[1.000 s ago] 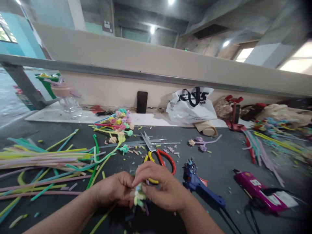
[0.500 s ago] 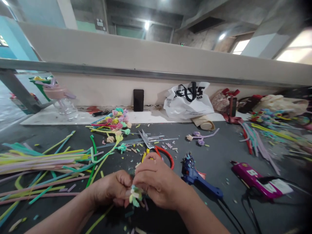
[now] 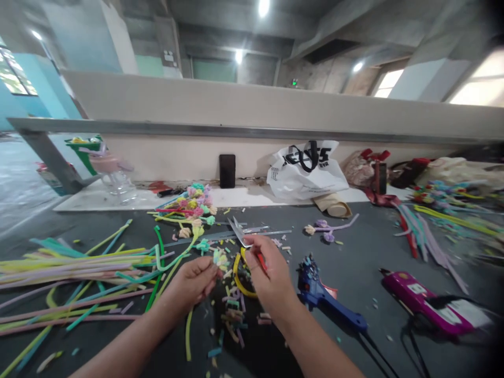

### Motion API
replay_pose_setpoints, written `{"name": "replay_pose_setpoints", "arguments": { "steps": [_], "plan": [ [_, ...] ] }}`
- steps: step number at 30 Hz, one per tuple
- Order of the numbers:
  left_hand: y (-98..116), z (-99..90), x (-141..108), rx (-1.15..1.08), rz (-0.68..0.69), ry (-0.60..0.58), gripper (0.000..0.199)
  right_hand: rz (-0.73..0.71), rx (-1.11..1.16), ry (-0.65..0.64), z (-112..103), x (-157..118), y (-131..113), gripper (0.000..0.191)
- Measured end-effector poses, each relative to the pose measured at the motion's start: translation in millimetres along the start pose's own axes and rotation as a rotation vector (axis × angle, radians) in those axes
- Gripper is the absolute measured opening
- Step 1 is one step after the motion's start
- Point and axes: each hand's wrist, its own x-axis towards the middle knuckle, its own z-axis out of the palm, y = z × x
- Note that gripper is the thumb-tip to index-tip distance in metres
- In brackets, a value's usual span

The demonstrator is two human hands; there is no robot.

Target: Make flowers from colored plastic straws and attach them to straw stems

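Note:
My left hand [image 3: 196, 281] is closed in a pinch on a small pipe-cleaner flower [image 3: 221, 258] with pale yellow and teal petals. Over the red handle of the scissors [image 3: 238, 231], my right hand [image 3: 271, 270] has its fingers curled round. The blades point away from me and rest slightly apart; the yellow handle loop lies to the left of this hand. Cut pipe-cleaner bits [image 3: 233, 315] are scattered between and below my hands. A yellow-green pipe-cleaner stem [image 3: 189, 333] lies near my left wrist.
A heap of long pipe cleaners [image 3: 74, 265] covers the left side. Finished flowers [image 3: 197, 202] lie at the back. On the right are a blue glue gun [image 3: 334, 304] and a magenta corded tool [image 3: 425, 304]. A phone [image 3: 227, 171] and white bag [image 3: 305, 176] stand behind.
My hands have parted. The right one has left the flower and closed round the scissors' red handle. The left one has lifted the flower forward. The camera view has tilted up a little.

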Motion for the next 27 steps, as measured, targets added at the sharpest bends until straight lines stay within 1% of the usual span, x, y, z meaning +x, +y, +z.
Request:
{"name": "replay_pose_setpoints", "arguments": {
  "steps": [1,2,4,5,7,8,11,13,15,17,19,21,23,25,27],
  "plan": [
    [4,0.4,0,0.127,0.046,0.051,0.032,0.091,0.031,0.011,3,1,4,0.024],
    [9,0.8,-1,0.259,0.109,0.092,0.032,0.181,0.092,-0.01,6,2,8,0.025],
    [19,1.3,-5,0.502,0.25,0.15,0.031,0.334,0.281,-0.117,11,2,11,0.031],
    [22,1.7,-7,0.595,0.307,0.164,0.03,0.383,0.378,-0.185,13,2,11,0.035],
    [26,2.6,-12,0.726,0.381,0.148,0.026,0.431,0.536,-0.302,13,1,8,0.04],
    [27,3.1,-14,0.779,0.4,0.128,0.024,0.439,0.589,-0.339,12,1,5,0.041],
    [25,5.7,-17,0.913,0.421,0.092,0.024,0.446,0.666,-0.397,9,-1,1,0.039],
    [24,8.3,-17,0.924,0.417,0.075,0.023,0.455,0.658,-0.412,8,-1,1,0.033],
    [25,10.9,-16,0.858,0.401,0.067,0.022,0.468,0.639,-0.419,9,0,2,0.027],
    [27,12.3,-15,0.72,0.337,0.051,0.021,0.476,0.626,-0.415,9,0,3,0.024],
    [28,11.2,-14,0.503,0.175,-0.048,0.02,0.474,0.613,-0.409,8,1,3,0.021],
    [29,7.8,-14,0.23,-0.013,-0.169,0.025,0.458,0.584,-0.414,7,1,2,0.02],
    [28,3.8,-15,0.003,-0.139,-0.226,0.034,0.414,0.531,-0.429,6,0,2,0.018],
    [26,1.1,-17,-0.123,-0.186,-0.239,0.039,0.338,0.454,-0.435,5,-1,3,0.016],
    [25,0.4,-20,-0.181,-0.207,-0.27,0.041,0.25,0.376,-0.443,5,-2,4,0.014]
  ]
}}
